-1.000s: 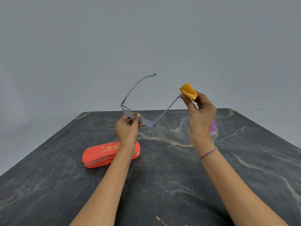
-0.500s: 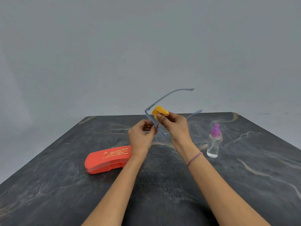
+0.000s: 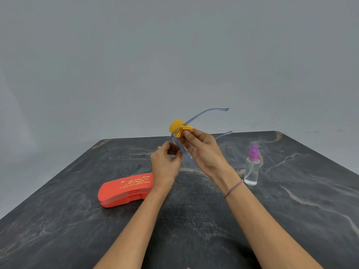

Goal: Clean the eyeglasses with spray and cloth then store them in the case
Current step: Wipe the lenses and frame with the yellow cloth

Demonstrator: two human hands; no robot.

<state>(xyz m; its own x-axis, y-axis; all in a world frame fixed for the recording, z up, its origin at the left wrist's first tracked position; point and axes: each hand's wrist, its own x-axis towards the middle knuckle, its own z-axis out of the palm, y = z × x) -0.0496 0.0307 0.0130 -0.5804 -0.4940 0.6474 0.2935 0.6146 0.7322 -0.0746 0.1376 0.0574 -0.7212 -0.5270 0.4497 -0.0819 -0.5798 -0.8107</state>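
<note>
I hold clear blue-framed eyeglasses [image 3: 204, 113] in the air above the dark marble table [image 3: 291, 220], temples open and pointing right. My left hand [image 3: 165, 164] pinches the frame's lower front edge. My right hand [image 3: 204, 152] pinches a folded yellow cloth [image 3: 179, 128] against the upper lens. The red-orange glasses case [image 3: 124, 190] lies shut on the table, left of my left forearm. A small clear spray bottle [image 3: 252, 167] with a purple nozzle stands upright to the right of my right wrist.
A plain grey wall rises behind the table's far edge. The table's side edges run diagonally toward the near corners. Bare tabletop shows in front of the case and to the right of the bottle.
My right hand left the temple tip and brought the cloth onto the lens. The glasses turned so the temples point right, and the bottle came out from behind my right hand.
</note>
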